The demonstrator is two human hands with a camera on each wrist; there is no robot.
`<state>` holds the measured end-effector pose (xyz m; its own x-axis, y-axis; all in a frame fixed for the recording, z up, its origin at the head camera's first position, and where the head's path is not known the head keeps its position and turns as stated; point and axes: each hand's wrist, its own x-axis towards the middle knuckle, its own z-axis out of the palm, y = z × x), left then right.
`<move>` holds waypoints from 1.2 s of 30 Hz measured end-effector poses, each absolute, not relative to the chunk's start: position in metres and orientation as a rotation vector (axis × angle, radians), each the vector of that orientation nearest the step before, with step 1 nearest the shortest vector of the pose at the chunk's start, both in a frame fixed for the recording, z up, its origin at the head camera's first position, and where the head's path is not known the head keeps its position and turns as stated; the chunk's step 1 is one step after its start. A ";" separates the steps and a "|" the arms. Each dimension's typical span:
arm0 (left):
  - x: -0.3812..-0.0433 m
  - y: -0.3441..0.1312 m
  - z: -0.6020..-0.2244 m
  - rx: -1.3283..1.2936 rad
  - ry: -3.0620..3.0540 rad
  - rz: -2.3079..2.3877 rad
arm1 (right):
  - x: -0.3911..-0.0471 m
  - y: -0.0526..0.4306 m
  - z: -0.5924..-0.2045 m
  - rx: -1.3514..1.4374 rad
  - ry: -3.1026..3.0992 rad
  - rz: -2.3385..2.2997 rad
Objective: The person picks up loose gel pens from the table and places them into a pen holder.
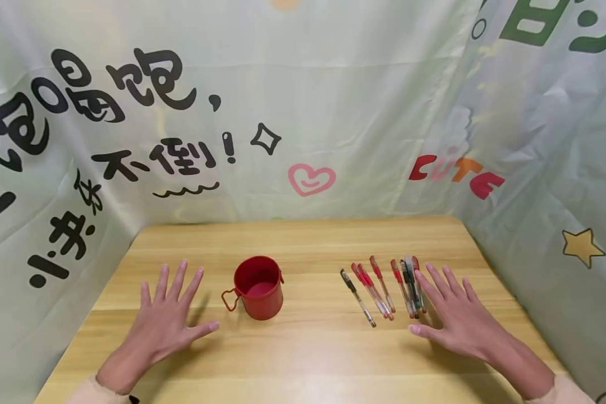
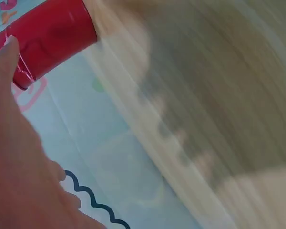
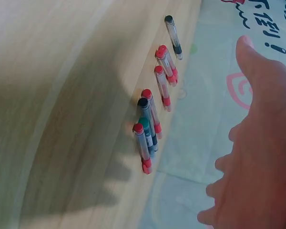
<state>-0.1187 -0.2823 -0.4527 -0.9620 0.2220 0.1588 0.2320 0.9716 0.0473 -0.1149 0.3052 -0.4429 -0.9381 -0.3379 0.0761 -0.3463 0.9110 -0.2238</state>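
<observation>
A red metal mug (image 1: pixel 264 303) stands upright left of the table's middle, its wire handle toward my left hand (image 1: pixel 164 322). That hand is spread above the wood and holds nothing; the left wrist view shows the mug (image 2: pixel 55 38) past its thumb. Farther right lies a loose row of capped gel pens: a black one (image 1: pixel 357 297) at the left end, red ones (image 1: pixel 382 283) beside it, then a tight cluster of red, black and green-ended pens (image 3: pixel 147 138). My right hand (image 1: pixel 457 317) is spread just right of that cluster, fingers apart, gripping nothing.
The light wooden table (image 1: pixel 303 359) has a pale printed cloth (image 1: pixel 363 112) hanging behind it and at both sides. Several dark characters, a pink heart and a yellow star are printed on the cloth. Shadows of both hands fall on the wood.
</observation>
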 end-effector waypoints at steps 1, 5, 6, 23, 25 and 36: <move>-0.118 -0.282 -0.453 -0.349 -2.967 -0.113 | -0.115 0.306 -0.443 0.546 -3.036 0.380; -0.120 -0.278 -0.453 -0.377 -2.953 -0.262 | -0.117 0.308 -0.446 0.559 -3.023 0.393; -0.120 -0.277 -0.452 -0.385 -2.947 -0.314 | -0.118 0.309 -0.446 0.555 -3.018 0.390; -0.127 -0.255 -0.440 -0.328 -2.897 -0.838 | -0.154 0.321 -0.447 0.329 -2.940 0.626; -0.129 -0.251 -0.439 -0.321 -2.892 -0.870 | -0.158 0.323 -0.450 0.292 -2.948 0.656; -0.136 -0.233 -0.442 -0.370 -2.784 -1.193 | -0.179 0.339 -0.463 0.132 -2.947 0.757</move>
<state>-0.1356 -0.2325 -0.4425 -0.9666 0.1858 0.1765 0.2559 0.6656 0.7011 -0.1788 0.3386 -0.4632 -0.9916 -0.0596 0.1145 -0.1074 0.8730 -0.4757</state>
